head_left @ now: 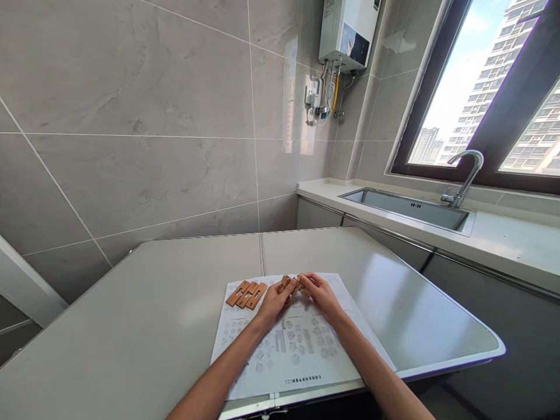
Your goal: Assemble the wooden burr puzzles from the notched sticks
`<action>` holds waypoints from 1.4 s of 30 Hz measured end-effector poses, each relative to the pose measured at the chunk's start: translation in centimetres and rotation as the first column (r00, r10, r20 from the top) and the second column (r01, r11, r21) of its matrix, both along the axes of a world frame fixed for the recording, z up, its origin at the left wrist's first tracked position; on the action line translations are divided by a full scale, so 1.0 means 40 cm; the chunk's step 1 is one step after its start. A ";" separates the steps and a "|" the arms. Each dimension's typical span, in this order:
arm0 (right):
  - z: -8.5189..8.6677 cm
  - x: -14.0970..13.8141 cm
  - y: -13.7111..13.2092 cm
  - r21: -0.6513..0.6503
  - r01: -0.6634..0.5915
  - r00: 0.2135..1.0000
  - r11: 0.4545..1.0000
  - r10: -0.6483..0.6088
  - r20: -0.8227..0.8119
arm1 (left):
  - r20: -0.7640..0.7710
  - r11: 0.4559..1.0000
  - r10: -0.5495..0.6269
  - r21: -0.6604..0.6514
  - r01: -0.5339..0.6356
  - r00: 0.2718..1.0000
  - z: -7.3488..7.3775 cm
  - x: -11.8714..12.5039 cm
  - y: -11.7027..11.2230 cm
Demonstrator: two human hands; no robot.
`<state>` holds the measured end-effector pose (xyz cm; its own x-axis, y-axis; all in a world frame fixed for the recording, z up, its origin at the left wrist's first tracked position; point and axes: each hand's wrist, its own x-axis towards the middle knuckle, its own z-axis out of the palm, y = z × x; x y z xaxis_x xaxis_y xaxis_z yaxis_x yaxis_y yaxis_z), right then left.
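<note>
Small brown wooden puzzle pieces (298, 287), partly fitted together, are held between my two hands over the printed sheet. My left hand (275, 300) has its fingers closed around the left side of them. From the other side, my right hand (321, 296) pinches the pieces with thumb and fingers. The fingers cover much of the pieces, so their exact shape is hidden. To the left of my left hand lie three flat wooden pieces with slots (247, 295), side by side on the sheet. Rows of small diagrams and text cover the white paper sheet (301, 367).
The sheet lies on a pale folding table (175, 303) near its front edge. A counter (503, 239) with a sink (406, 205) and a faucet (470, 169) runs along the right. Behind is a grey tiled wall (175, 175), with a water heater (347, 35) up high.
</note>
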<state>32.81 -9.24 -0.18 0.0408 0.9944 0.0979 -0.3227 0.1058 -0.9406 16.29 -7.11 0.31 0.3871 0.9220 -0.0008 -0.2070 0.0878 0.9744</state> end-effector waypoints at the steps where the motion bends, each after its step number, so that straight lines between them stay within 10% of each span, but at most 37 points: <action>1: 0.001 0.000 0.000 -0.009 0.001 1.000 1.000 -0.001 -0.006 | -0.016 1.000 0.004 0.012 -0.004 1.000 0.001 0.000 -0.001; 11: 0.007 -0.003 -0.001 -0.009 0.041 0.997 0.999 -0.040 0.063 | -0.101 0.998 -0.010 0.060 0.016 0.995 0.016 0.005 -0.020; 20: 0.018 -0.019 -0.012 0.288 0.031 0.906 0.957 -0.148 0.395 | -0.260 0.965 0.048 0.262 0.022 0.964 -0.012 0.008 -0.009; 33: -0.009 0.031 0.026 -0.002 0.262 0.945 0.965 -0.257 -0.202 | -0.151 0.988 0.040 0.156 -0.016 0.988 -0.004 0.012 -0.014; 42: -0.026 0.023 0.024 -0.058 0.426 0.905 0.903 -0.425 0.037 | -0.079 0.987 0.149 0.070 -0.144 0.986 0.005 0.003 -0.005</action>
